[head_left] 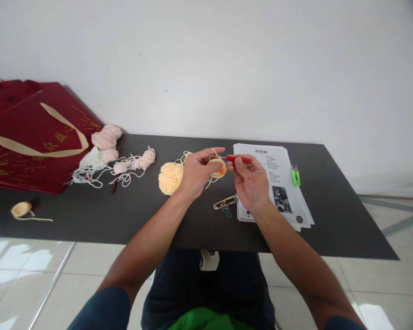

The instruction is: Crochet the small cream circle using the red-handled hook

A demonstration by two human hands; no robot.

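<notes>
Between the fingers of my left hand (200, 170) is a small round crochet piece (216, 167) in pale yellow yarn, with a bit of orange on its side. A strand of yarn runs up over my raised left index finger. My right hand (250, 182) grips the red handle of a crochet hook (234, 159), whose metal tip points left and reaches over the piece near my left fingers. Just behind my left wrist lies a yellow ball of yarn (170, 178). Whether the hook's tip sits in a stitch is too small to tell.
Printed sheets (261, 149) lie under my right hand, with green thread snips (295, 176) on their right edge. Metal snips (224, 202) and a teal stitch marker (226, 212) lie nearer. Leftward are pink yarn (106, 136), a red gift bag (30, 133) and a small crocheted cup (21, 209).
</notes>
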